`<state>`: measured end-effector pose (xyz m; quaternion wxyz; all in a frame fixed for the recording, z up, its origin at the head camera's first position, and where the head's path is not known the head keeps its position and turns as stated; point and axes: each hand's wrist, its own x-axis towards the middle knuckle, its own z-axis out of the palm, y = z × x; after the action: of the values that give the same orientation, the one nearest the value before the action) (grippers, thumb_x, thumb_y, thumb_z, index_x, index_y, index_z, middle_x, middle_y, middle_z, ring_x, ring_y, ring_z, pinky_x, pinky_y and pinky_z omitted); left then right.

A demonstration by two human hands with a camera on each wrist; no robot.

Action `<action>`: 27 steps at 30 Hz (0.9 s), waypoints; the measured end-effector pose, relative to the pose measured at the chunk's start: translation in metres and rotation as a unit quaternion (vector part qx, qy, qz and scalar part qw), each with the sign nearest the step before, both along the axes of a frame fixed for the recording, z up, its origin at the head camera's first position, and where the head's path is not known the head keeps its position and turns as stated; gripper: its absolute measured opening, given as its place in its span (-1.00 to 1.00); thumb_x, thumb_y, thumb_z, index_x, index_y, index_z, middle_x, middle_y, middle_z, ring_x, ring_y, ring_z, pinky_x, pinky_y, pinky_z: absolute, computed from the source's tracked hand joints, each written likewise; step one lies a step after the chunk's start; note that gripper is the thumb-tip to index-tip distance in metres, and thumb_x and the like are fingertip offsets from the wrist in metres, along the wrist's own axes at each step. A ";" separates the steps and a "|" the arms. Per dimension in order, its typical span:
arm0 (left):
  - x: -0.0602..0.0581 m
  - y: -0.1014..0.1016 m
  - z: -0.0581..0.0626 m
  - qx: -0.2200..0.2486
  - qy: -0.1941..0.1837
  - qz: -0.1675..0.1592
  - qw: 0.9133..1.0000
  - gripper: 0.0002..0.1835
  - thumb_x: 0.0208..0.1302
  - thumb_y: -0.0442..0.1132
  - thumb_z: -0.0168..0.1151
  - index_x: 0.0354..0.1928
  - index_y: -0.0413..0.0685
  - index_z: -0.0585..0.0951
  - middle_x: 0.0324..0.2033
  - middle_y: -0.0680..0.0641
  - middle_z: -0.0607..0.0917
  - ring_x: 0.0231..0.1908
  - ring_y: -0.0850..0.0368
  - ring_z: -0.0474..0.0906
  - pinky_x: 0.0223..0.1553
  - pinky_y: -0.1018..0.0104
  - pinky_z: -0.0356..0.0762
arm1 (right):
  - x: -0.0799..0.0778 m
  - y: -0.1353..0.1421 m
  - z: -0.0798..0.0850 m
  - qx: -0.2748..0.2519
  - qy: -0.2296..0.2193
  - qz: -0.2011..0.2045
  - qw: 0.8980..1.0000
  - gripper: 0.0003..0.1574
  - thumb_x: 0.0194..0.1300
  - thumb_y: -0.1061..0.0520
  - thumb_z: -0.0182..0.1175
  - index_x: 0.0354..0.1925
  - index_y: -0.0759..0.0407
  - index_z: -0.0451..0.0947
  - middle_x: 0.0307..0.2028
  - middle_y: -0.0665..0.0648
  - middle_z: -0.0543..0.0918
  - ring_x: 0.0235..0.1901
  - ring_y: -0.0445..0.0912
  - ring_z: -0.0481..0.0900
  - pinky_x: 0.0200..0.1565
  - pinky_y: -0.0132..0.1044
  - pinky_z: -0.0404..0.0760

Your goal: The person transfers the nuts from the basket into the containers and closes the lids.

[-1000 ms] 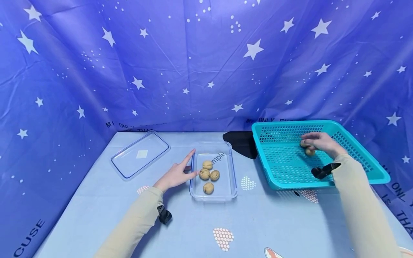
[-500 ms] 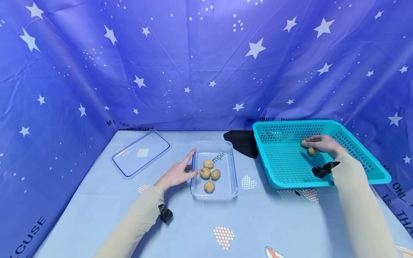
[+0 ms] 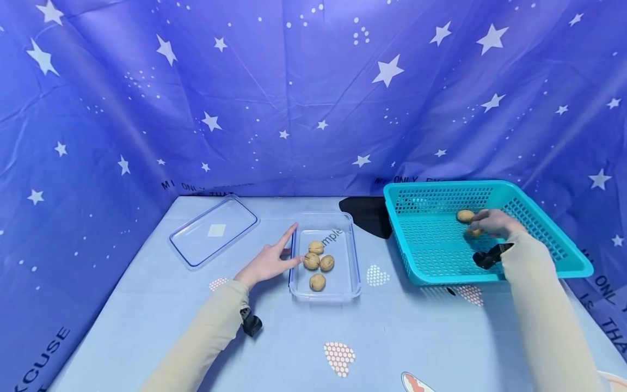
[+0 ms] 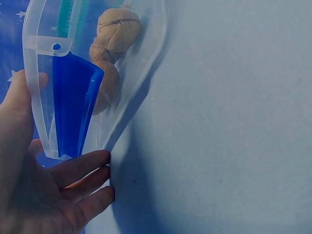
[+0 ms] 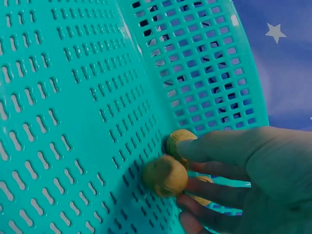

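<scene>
On the table stands a clear plastic box [image 3: 349, 283] with several walnuts [image 3: 317, 282] inside. My left hand [image 3: 268, 263] lies against the box's left side, forefinger and thumb spread along its rim. In the left wrist view the fingers [image 4: 78, 168] are fairly straight and touch the box wall. Inside the turquoise basket [image 3: 431, 256] my right hand [image 3: 495, 222] pinches a walnut [image 5: 179, 141] between thumb and forefinger. Another walnut [image 5: 168, 176] sits right beside its fingertips, and a third walnut [image 5: 204, 190] is partly hidden behind the fingers.
A clear lid [image 3: 235, 239] with a blue seal and a white label lies at the back left of the table. A starry blue curtain [image 3: 294, 98] encloses the table at the back and sides. The basket's raised walls surround the right hand.
My right hand has drawn back slightly toward the right, from the far walnut to the nearer one; the far walnut now shows uncovered. The left hand and the box stay put.
</scene>
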<state>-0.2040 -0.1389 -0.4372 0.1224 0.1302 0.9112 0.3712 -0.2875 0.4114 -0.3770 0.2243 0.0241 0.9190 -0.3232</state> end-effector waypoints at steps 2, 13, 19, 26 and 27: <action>0.000 0.000 0.000 0.002 -0.001 0.001 1.000 -0.09 0.30 0.19 0.15 0.51 0.54 -0.20 0.20 -0.22 0.51 0.26 -0.62 0.02 0.12 -0.57 -0.06 | -0.001 -0.001 0.000 -0.007 -0.005 0.006 1.000 -0.08 0.39 0.05 0.11 0.33 0.67 -0.06 0.17 0.65 0.19 0.16 0.46 0.23 0.09 0.23 0.42; 0.001 0.001 0.000 0.006 -0.004 0.005 1.000 -0.08 0.29 0.21 0.16 0.49 0.59 -0.22 0.20 -0.21 0.51 0.27 -0.58 0.07 0.16 -0.52 -0.01 | -0.006 -0.002 -0.006 -0.086 -0.070 0.050 0.993 -0.37 0.35 0.27 0.11 0.20 0.67 0.16 -0.07 0.35 0.51 -0.14 0.02 0.54 -0.08 -0.05 0.62; 0.002 0.001 0.000 0.005 -0.008 0.005 1.000 -0.08 0.28 0.22 0.16 0.50 0.59 -0.21 0.20 -0.20 0.51 0.27 -0.57 0.06 0.15 -0.54 -0.03 | -0.005 -0.008 -0.008 -0.079 -0.019 0.047 0.996 -0.41 0.35 0.34 0.09 0.20 0.69 0.17 -0.11 0.34 0.56 -0.21 0.00 0.59 -0.16 -0.07 0.66; 0.001 0.001 -0.001 0.005 -0.008 0.008 1.000 -0.07 0.28 0.20 0.17 0.51 0.53 -0.18 0.20 -0.21 0.51 0.27 -0.58 0.07 0.13 -0.55 0.01 | -0.007 -0.012 -0.008 -0.092 0.002 0.048 0.995 -0.44 0.38 0.31 0.09 0.22 0.62 0.20 0.00 0.44 0.47 -0.13 0.03 0.57 -0.06 -0.03 0.63; 0.001 0.001 0.000 0.004 -0.008 0.009 1.000 -0.08 0.28 0.19 0.17 0.51 0.54 -0.18 0.20 -0.20 0.51 0.27 -0.59 0.06 0.13 -0.55 0.01 | -0.007 -0.013 -0.006 -0.094 0.006 0.052 0.994 -0.43 0.38 0.30 0.09 0.22 0.62 0.19 0.01 0.47 0.46 -0.12 0.06 0.57 -0.06 -0.03 0.63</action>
<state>-0.2026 -0.1384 -0.4374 0.1252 0.1193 0.9098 0.3774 -0.2944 0.3981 -0.3834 0.2362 -0.0467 0.8859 -0.3964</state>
